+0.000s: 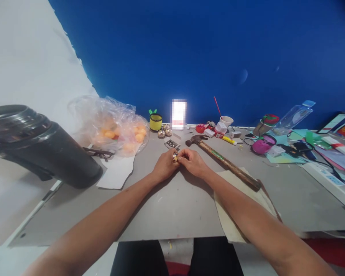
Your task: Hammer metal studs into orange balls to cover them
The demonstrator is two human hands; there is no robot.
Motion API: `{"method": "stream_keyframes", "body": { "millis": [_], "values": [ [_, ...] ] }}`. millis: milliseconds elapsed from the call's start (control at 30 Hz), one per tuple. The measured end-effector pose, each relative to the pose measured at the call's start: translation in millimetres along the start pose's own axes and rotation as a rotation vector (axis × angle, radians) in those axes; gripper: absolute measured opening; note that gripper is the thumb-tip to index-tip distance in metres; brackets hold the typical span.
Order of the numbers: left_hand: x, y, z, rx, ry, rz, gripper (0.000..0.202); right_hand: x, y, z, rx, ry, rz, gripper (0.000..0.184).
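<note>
Both hands meet at the middle of the grey table [166, 207]. My left hand [164, 165] and my right hand [192, 161] pinch a small round foil-wrapped piece [175, 157] between their fingertips, both closed on it. Just beyond them lies a small opened foil wrapper [171, 144]. A few more foil-wrapped balls [165, 132] sit farther back near a yellow cup [155, 122]. A hammer [222, 161] with a wooden handle lies diagonally to the right of my right hand.
A clear plastic bag of orange fruit [115, 128] lies at back left, with glasses [99, 153] and white paper [117, 172] beside it. A large black object [37, 145] fills the left. Cardboard [241, 207] lies under my right forearm. Cups, boxes, a bottle [293, 117] and papers crowd the right.
</note>
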State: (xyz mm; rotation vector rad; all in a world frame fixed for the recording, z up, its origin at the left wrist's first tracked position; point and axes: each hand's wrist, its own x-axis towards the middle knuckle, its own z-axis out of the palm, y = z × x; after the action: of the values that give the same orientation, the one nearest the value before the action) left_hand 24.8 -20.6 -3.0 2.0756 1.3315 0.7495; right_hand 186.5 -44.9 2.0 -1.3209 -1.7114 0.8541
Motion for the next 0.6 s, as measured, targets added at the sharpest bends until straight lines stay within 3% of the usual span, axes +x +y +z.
{"method": "stream_keyframes", "body": {
  "millis": [333, 467, 600],
  "values": [
    [0.9, 1.6, 6.1, -0.019, 0.09, -0.032, 0.007, 2.2, -0.1, 8.4, -0.102, 0.053, 0.023, 0.005],
    [-0.1, 2.2, 4.0, -0.072, 0.087, -0.016, 0.008, 5.3, 3.0, 7.5, 0.08, 0.036, 0.009, 0.01],
    [0.0, 0.2, 0.6, -0.168, 0.057, 0.014, 0.012, 4.8, 4.8, 2.3, 0.419, -0.033, 0.118, 0.024]
  ]
}}
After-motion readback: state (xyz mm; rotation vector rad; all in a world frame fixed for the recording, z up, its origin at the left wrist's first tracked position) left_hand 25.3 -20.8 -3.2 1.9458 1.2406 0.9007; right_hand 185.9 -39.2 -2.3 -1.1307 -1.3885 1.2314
